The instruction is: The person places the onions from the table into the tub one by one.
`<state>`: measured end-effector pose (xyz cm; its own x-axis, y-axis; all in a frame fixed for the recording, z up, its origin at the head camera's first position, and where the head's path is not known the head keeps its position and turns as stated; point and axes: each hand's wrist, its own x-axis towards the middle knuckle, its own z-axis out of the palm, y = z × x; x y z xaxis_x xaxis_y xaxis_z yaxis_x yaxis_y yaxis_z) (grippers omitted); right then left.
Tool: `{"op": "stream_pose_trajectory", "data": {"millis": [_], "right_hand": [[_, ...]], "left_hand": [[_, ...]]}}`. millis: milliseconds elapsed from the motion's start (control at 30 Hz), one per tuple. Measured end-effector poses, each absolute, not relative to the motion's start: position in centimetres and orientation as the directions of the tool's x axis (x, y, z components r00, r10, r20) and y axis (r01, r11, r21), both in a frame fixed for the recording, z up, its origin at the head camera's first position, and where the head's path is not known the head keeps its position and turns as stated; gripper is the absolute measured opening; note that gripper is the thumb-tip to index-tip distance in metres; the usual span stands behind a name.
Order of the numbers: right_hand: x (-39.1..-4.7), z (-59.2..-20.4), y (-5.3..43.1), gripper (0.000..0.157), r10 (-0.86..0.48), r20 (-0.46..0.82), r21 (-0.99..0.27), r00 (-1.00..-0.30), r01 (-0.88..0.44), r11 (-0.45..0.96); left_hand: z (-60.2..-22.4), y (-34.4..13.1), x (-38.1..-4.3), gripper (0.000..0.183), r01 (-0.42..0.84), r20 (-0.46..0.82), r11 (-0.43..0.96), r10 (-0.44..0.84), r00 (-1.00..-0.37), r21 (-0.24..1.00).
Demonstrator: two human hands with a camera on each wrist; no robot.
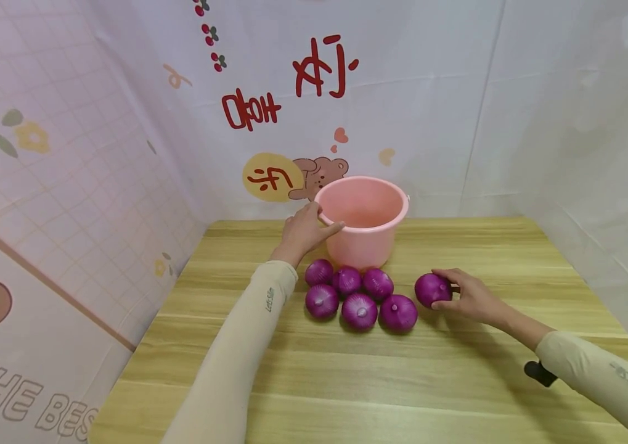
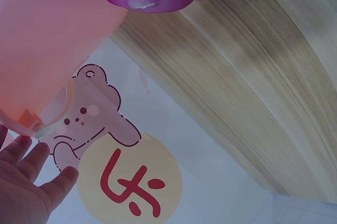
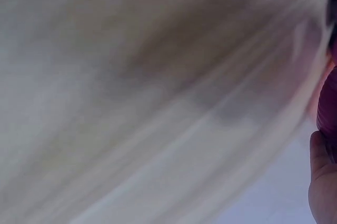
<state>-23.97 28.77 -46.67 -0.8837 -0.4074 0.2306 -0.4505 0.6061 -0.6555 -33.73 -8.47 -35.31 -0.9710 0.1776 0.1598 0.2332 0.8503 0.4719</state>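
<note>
At the left side of the pink bucket's rim (image 1: 399, 216), my left hand (image 1: 305, 231) rests with its thumb stretched along the front. In the left wrist view the spread fingers (image 2: 60, 182) touch the rim near the bucket's handle joint (image 2: 37, 132). My right hand (image 1: 471, 296) holds a purple onion (image 1: 432, 290) between thumb and fingers, right of the bucket and low over the table. Only part of that onion (image 3: 327, 110) and the thumb (image 3: 319, 153) show at the right wrist view's edge. Several other purple onions (image 1: 359, 311) sit in two rows before the bucket.
The wood-grain table (image 1: 347, 382) ends at a white printed cloth (image 1: 430, 111) behind it. Another cloth with a pale grid (image 1: 42, 123) hangs on the left. A dark object (image 1: 540, 374) sits at the right wrist.
</note>
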Motion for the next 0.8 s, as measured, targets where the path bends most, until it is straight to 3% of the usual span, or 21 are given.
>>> {"op": "stream_pose_trajectory", "data": {"millis": [800], "right_hand": [[-26.6, -36.1, 26.4, 0.08, -0.285, 0.233, -0.773, -0.93, -0.355, 0.526]], "left_hand": [[-35.6, -8.5, -33.7, 0.075, 0.245, 0.183, 0.852, 0.179, -0.967, 0.463]]}}
